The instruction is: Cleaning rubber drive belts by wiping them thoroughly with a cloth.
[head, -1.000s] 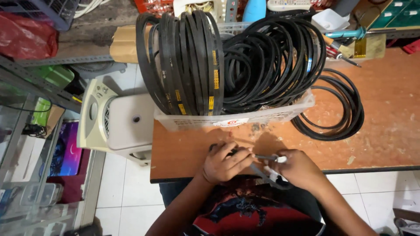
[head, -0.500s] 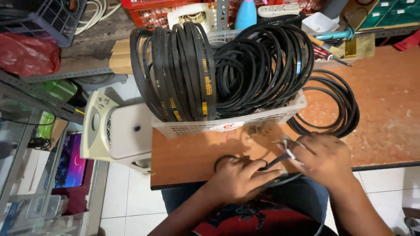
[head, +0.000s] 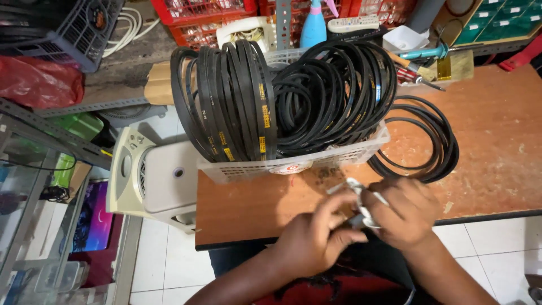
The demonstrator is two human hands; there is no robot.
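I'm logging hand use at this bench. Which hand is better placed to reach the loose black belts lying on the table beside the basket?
Probably the right hand: the loose black belts lie just beyond it, right of the white basket. The left hand sits nearer the person and would have to cross over.

Two hands are being counted at six o'clock, the left hand [head: 313, 240] and the right hand [head: 403, 212]. One white basket [head: 293, 165] is being seen at centre, one spray bottle [head: 313, 25] at twelve o'clock, one red bag [head: 39, 82] at ten o'clock.
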